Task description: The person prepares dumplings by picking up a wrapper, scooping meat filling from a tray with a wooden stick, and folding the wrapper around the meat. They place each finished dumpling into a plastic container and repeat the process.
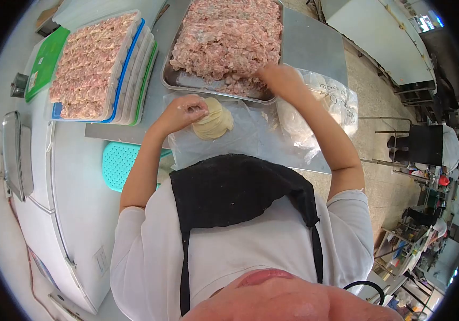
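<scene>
My left hand is closed in a pinch at the left edge of a fanned stack of round, pale yellow dumpling wrappers. The stack lies on a clear plastic sheet. My right hand reaches to the near right part of a large heap of ground meat filling. Its fingertips are at the meat, small and slightly blurred, so their grip does not show. The meat sits in a metal tray, whose near left floor shows bare metal.
To the left stand stacked plastic boxes, the top one full of filled dumplings. A green lid leans beside them. Right of the sheet lies a marked plastic bag with pale contents. A turquoise stool sits below the table edge.
</scene>
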### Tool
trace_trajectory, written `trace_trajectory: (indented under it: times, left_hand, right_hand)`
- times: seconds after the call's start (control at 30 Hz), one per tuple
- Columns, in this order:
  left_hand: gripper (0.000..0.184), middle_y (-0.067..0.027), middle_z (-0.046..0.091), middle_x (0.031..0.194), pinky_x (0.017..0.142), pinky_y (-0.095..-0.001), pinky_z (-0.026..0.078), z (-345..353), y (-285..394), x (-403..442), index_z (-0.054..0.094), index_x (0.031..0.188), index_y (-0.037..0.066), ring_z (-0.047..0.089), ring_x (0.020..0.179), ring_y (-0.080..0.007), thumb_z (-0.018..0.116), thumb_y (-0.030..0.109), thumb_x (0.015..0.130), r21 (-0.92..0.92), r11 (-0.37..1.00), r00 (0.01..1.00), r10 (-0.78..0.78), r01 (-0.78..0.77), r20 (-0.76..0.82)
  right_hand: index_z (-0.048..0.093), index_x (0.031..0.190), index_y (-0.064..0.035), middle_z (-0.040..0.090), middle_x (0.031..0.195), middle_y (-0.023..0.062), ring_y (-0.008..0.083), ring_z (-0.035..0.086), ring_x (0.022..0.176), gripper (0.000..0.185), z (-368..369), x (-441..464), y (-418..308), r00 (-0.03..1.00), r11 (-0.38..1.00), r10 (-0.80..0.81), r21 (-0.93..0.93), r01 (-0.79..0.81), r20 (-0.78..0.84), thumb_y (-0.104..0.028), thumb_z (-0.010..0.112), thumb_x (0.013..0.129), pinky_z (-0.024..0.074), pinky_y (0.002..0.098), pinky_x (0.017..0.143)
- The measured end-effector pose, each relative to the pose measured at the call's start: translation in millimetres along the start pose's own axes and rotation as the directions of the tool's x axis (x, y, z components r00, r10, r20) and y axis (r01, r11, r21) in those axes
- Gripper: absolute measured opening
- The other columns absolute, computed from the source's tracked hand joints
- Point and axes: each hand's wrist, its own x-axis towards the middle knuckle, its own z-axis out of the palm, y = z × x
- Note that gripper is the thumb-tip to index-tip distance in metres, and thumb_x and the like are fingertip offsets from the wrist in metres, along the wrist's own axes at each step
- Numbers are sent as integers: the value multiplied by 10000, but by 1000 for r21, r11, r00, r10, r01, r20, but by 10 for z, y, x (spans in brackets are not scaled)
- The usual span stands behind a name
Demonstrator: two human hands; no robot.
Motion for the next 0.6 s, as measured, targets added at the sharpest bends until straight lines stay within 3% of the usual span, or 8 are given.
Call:
trace_trajectory:
  times: [0.07,0.1,0.2,0.23,0.37,0.43,0.57,0.6]
  left_hand:
    - [127,-53,614,866,729,-287,472,0,-23,12,620,848,32,585,815,-169,667,145,815,131,963,966,246,-235,-82]
    - [127,-53,614,866,729,-287,472,-13,-32,17,620,848,32,585,815,-169,667,145,815,129,962,964,251,-239,-83]
    - [137,-60,601,853,724,-297,468,-16,-61,-17,608,840,35,576,814,-184,668,155,814,52,973,974,226,-225,-3]
    - [137,-65,596,840,724,-304,466,-17,-57,-30,607,838,36,573,805,-191,665,159,815,70,971,973,229,-230,26]
    - [137,-72,598,834,717,-320,460,-3,-149,-11,610,841,40,572,786,-202,658,167,821,113,935,941,330,-336,72]
    - [136,-72,602,840,724,-317,461,8,-186,-13,615,849,42,576,796,-203,655,170,824,91,943,947,315,-320,66]
    - [159,-85,613,834,732,-331,472,34,-277,-17,630,844,46,591,801,-234,653,202,820,-22,959,959,284,-284,-2]
    - [159,-85,613,834,732,-331,472,16,-288,-5,630,844,46,591,801,-234,653,202,820,-22,956,957,292,-291,2]
  right_hand:
    - [644,911,-74,625,805,152,319,649,822,158,158,-73,-292,954,999,-1,32,-9,300,-161,516,877,516,418,655]
    - [647,868,-90,642,778,137,308,654,786,170,243,-126,-318,982,999,-53,7,52,182,-200,520,890,515,409,618]
    - [644,806,-103,652,760,114,300,654,735,217,-87,-47,-72,977,999,29,-25,-24,211,-258,522,896,510,408,570]
    - [645,773,-116,659,759,93,295,653,702,259,-129,-5,-8,984,993,106,-66,-97,141,-316,529,888,506,417,556]
    - [658,760,-108,654,686,87,275,665,677,249,259,-11,0,980,985,133,-133,-113,146,-297,546,879,513,409,548]
    - [649,768,-95,652,704,118,321,649,670,313,352,-88,-312,961,983,154,61,-172,232,-348,522,902,510,434,570]
    - [648,797,-82,656,753,133,342,641,716,354,334,-139,-477,969,961,192,170,-218,157,-384,508,916,507,444,615]
    - [654,809,-87,657,765,131,336,640,740,353,286,-155,-420,944,904,245,299,-305,221,-387,504,922,506,438,635]
